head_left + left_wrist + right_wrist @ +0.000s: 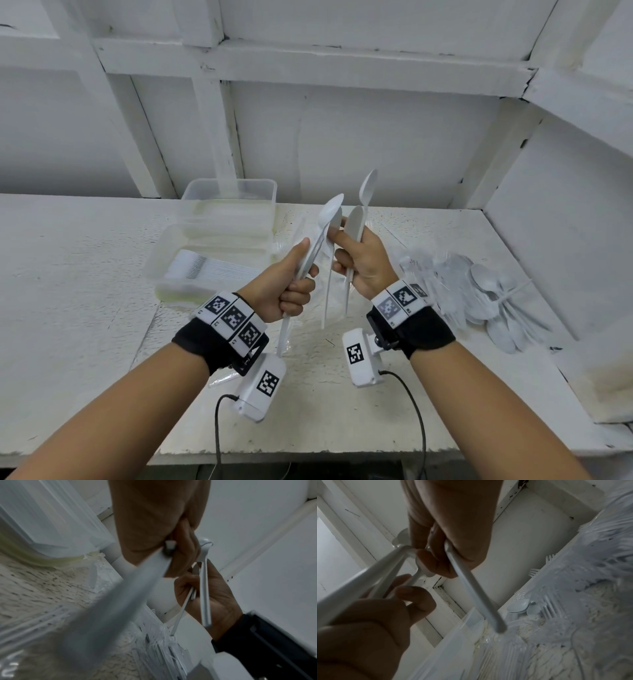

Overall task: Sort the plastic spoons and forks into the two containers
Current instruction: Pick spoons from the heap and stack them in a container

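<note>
Above the middle of the table, my left hand [291, 284] grips a bundle of white plastic spoons [320, 236] by the handles, bowls pointing up. My right hand [359, 260] holds several more spoons [368, 186] upright, and its fingertips touch the left bundle's bowls. In the right wrist view one spoon handle [476, 595] slants down from the right hand's curled fingers. A heap of loose spoons and forks [479, 294] lies at the right. The nearer clear container [164, 260] holds a row of forks [212, 269]; the farther clear container [236, 192] stands behind it.
The white table [85, 274] ends at a wall behind and a side panel [565, 222] on the right, close to the heap. Clear plastic wrap [301, 335] lies under the hands. Cables hang from the wrist cameras over the table's front edge.
</note>
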